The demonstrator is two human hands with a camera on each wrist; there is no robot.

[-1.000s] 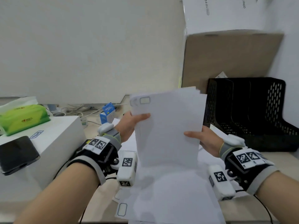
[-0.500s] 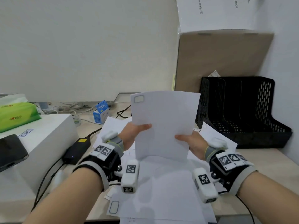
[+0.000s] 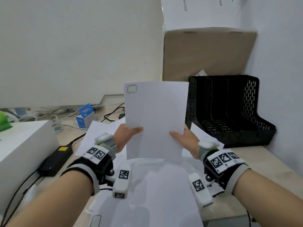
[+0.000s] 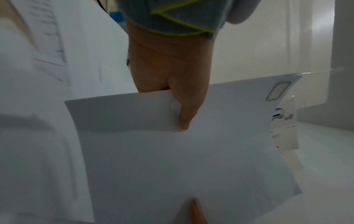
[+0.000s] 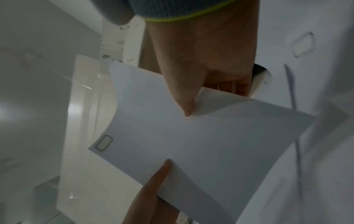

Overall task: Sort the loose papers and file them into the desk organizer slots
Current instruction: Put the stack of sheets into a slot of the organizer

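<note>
I hold a squared stack of white papers point(image 3: 155, 118) upright over the desk, a small grey rounded rectangle printed at its top left corner. My left hand point(image 3: 129, 133) pinches its left edge, thumb in front. My right hand point(image 3: 182, 136) pinches the right edge the same way. Both wrist views show a thumb pressed on the stack point(image 4: 191, 151) point(image 5: 201, 144). More loose sheets point(image 3: 155, 185) lie flat beneath my hands. The black mesh desk organizer point(image 3: 229, 112) stands just right of the stack; its slots look dark and its far ends are hidden.
A white box point(image 3: 21, 145) and a black power adapter point(image 3: 55, 159) with cables lie at the left. A small blue carton point(image 3: 85, 116) sits near the wall. A brown cardboard box point(image 3: 208, 53) with a white box point(image 3: 205, 12) on top stands behind the organizer.
The fanned sheets have been squared into a neat stack. Both hands have slid lower on its edges and the stack sits lower, closer to the sheets on the desk.
</note>
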